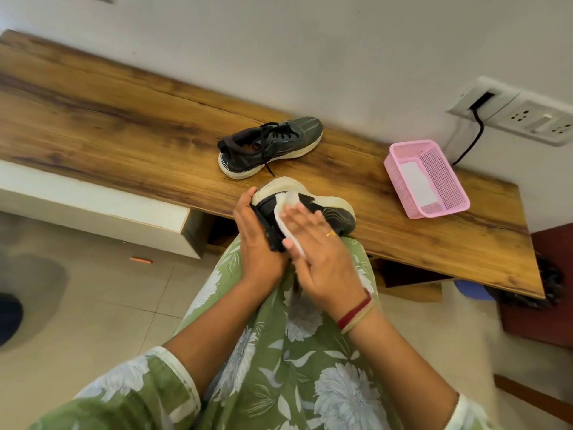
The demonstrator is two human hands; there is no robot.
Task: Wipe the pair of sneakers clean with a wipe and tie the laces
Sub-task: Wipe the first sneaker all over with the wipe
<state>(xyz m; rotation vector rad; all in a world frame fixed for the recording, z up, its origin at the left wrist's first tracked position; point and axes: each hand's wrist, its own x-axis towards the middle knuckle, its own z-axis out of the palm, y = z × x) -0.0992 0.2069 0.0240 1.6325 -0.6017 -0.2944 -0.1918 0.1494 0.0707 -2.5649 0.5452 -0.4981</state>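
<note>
Closest to me, over the lap, the right hand (pixel 322 262) lies flat with straight fingers, pressing the wipe (pixel 286 212) onto the side of the near sneaker (pixel 336 214), whose heel end the left hand (pixel 260 240) grips just beside it. I judge the wiping at most half done. Beyond both hands the far sneaker (pixel 279 141) sits upright on the desk (pixel 124 119), dark grey with an off-white sole, its laces (pixel 267 156) loose and untied.
</note>
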